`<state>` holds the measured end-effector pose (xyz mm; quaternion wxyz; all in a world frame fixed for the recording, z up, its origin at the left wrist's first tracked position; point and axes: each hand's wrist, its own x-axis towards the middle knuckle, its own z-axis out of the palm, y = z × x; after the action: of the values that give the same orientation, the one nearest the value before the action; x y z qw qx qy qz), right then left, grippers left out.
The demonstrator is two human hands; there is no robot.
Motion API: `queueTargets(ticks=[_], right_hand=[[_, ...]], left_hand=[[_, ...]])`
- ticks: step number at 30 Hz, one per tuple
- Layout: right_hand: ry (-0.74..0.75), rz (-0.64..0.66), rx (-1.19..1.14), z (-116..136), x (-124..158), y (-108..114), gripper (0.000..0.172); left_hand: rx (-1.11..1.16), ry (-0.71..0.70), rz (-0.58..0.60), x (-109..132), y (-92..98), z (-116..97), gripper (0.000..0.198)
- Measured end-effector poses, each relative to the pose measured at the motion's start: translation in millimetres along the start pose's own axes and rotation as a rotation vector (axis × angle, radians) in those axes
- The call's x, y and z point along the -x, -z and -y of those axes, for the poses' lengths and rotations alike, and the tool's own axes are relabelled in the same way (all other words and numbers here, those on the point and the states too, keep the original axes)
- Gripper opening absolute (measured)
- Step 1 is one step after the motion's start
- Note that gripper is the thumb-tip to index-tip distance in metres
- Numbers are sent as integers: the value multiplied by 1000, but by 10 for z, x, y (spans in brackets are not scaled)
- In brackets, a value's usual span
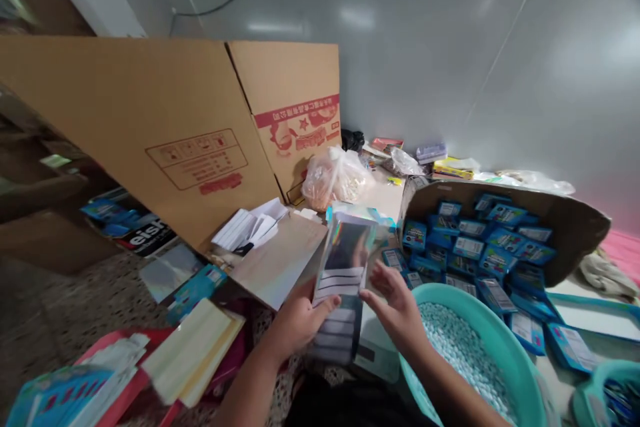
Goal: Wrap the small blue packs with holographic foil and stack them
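Note:
My left hand (304, 319) is closed around the left edge of a glossy, reflective strip (340, 283) with white bands and dark lines, its thumb lying across the front. I cannot make out whether the strip is a sleeve or a stack of sheets. At the strip's right edge is my right hand (397, 307), fingers spread and slightly curled, with the thumb close to or touching the edge. A turquoise basin (525, 340) of small pale-blue pellets (463, 353) stands beside my right forearm. Behind it, many small blue packs (470, 247) spill from an open cardboard box (575, 233).
A big cardboard carton (200, 140) stands at left and back. Near it are a tied plastic bag (335, 180) and folded white papers (250, 227). Lower left, a red container (113, 340) holds blue printed cards. A second turquoise tub (590, 387) sits at lower right.

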<state>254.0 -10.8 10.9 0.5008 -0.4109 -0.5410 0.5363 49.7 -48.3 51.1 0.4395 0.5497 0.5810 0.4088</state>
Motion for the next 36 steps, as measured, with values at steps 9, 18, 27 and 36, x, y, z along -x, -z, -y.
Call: queueTargets(ticks=[9,18,27,36], right_hand=[[-118,137,-342,411,-121,-203,34],[-226,336,-505,491,-99,-467,46],[-419,380,-809,585,-33,-765,33],[-533,265,-964,435,158,-987,33]], left_hand=[[-48,100,91,266,77,-151,44],[-140,-59,-167,323,309,-287,36],[-327,-162,-290,373,450,-420,35],[-828,-450,-609,358,298,-241,22]])
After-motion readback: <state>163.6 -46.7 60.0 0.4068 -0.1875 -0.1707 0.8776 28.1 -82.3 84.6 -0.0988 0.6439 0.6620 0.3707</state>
